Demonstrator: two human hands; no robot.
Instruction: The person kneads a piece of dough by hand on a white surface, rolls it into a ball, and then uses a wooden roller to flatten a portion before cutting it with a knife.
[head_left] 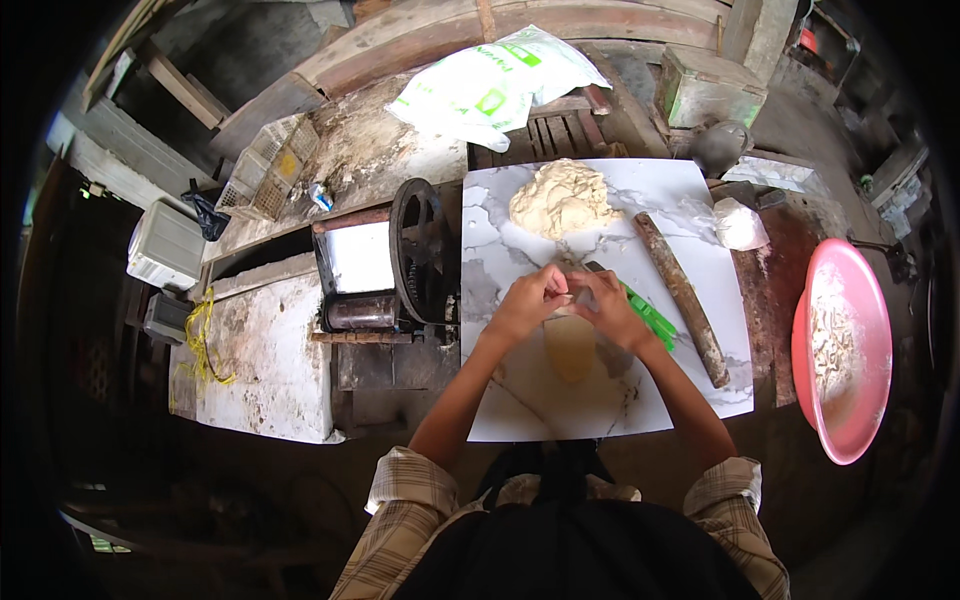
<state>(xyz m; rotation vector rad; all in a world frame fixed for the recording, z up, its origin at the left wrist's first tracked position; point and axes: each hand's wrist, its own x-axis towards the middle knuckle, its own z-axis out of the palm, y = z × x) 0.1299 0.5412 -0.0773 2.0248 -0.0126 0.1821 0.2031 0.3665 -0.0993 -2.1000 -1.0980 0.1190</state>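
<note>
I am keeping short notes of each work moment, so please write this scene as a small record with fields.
Left hand: pinches the top of a small yellowish bag
Right hand: at the same bag top, close beside the left
Surface: marble-patterned board
Far side of board: pale dough
Right of hands: green object, partly hidden; then a brown stick
Right of board: pink basin holding pale, floury pieces
Left of board: roller machine with large wheel
</note>
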